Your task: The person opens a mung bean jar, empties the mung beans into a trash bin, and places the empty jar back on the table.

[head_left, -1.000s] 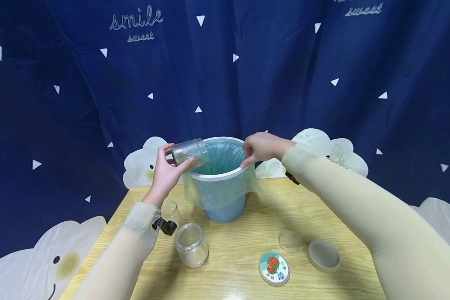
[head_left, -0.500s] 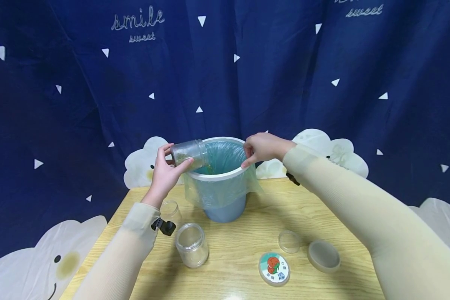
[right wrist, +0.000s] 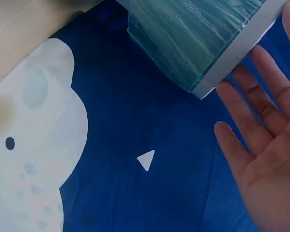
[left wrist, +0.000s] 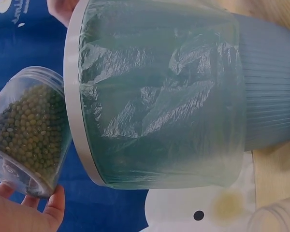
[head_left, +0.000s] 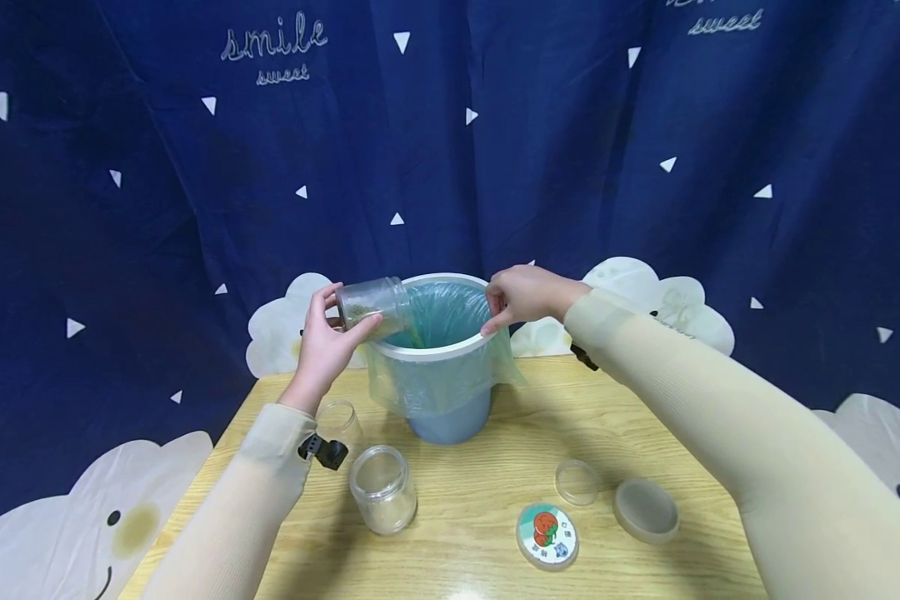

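My left hand [head_left: 326, 337] grips a clear plastic jar [head_left: 375, 307], tipped sideways with its mouth over the left rim of the trash bin [head_left: 450, 425]. Small green mung beans [left wrist: 31, 130] fill much of the tilted jar in the left wrist view. A thin stream of them runs down from its mouth into the bin, which is blue with a white rim and a pale green bag [head_left: 431, 387] folded over it. At the right side of that rim, my right hand [head_left: 528, 293] holds on with thumb and fingers; its fingertips meet the rim in the right wrist view.
Two open clear jars, one nearer [head_left: 384, 492] and one farther [head_left: 340, 423], stand left of the bin on the wooden table [head_left: 472, 508]. To the right lie a tomato-print lid [head_left: 547, 536], a clear disc [head_left: 577, 483] and a greyish lid [head_left: 647, 510]. A blue curtain [head_left: 450, 150] hangs behind.
Beans keep pouring from the tilted jar into the bin. My left hand and the jar have shifted very slightly left. My right hand stays at the rim.
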Tool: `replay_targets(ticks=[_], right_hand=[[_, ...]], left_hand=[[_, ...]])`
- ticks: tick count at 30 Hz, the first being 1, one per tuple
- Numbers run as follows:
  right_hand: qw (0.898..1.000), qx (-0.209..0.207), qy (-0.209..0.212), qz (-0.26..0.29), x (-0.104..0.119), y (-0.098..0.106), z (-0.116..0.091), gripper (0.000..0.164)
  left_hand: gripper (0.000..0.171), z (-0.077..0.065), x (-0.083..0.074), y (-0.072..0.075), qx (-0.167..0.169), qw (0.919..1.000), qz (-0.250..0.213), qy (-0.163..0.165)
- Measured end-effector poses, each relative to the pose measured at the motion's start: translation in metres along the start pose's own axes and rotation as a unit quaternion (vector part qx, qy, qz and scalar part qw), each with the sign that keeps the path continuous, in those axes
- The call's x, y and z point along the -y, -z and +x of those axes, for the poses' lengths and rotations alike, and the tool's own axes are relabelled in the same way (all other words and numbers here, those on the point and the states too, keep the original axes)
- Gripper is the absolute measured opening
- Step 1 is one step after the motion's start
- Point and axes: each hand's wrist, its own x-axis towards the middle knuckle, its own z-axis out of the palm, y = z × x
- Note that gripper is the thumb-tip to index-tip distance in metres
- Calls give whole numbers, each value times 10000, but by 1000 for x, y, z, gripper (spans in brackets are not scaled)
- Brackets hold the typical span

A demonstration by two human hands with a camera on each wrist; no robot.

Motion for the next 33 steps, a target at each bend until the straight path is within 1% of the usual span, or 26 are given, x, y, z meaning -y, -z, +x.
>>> replay_targets(ticks=[11,19,27,33], right_hand=[[10000,-43,-1,61,1,0,-2,40],[9999,-71,79,75,-1,0,-1,39],[9998,-76,121,106,-2,-1,-2,39],[9998,-89,136,118,-2,0,-2,39]], left_hand=[[84,1,0,2,-3,10000,27,-18],[84,-1,1,2,13,10000,50,-84],[84,-3,3,1,35,9999,125,-73],[85,-3,1,2,58,9999,143,-20]])
